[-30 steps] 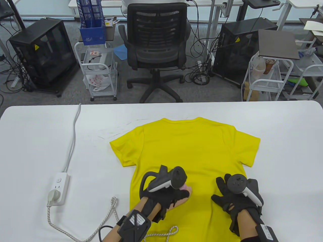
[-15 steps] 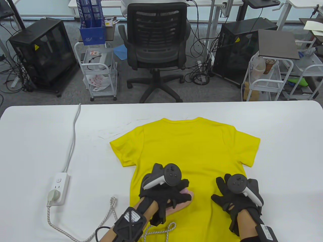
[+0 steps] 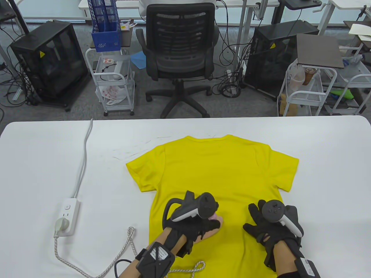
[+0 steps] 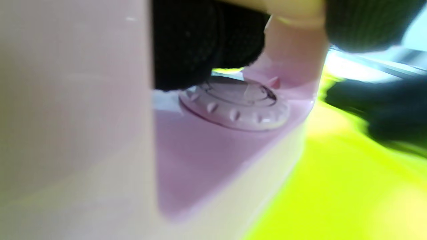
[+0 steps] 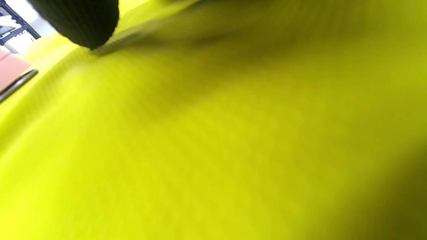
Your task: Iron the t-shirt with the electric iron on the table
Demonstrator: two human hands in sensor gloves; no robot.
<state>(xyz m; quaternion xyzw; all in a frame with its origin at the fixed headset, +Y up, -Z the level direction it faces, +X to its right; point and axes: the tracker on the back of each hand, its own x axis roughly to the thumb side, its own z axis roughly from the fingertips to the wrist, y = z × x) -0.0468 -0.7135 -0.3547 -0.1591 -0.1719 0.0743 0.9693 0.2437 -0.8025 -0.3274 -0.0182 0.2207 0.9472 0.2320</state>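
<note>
The left hand [image 3: 192, 224] grips the handle of the pink iron [image 3: 216, 227], fingers wrapped round it; the left wrist view shows the gloved fingers [image 4: 200, 43] closed above the dial [image 4: 235, 106]. The iron's sole lies on the yellow shirt [image 3: 214, 170], at the lower left of the body panel, just ahead of the left wrist. The right hand [image 3: 268, 224] rests flat, fingers spread, pressing the fabric well to the right of the iron; it holds nothing.

Change noted: half a second ago the left hand sat slightly further left with its tracker face up; it has now rolled and carried the iron a little to the right, back toward its place of a second ago. The right hand has not moved. Judgement: a short back-and-forth stroke is under way over the lower hem area, with most of the shirt beyond the hands yet to be covered.

The cord [image 3: 124, 249] trails left from behind the left wrist to the power strip [image 3: 67, 215], far left of the hands on the table [image 3: 43, 162].
</note>
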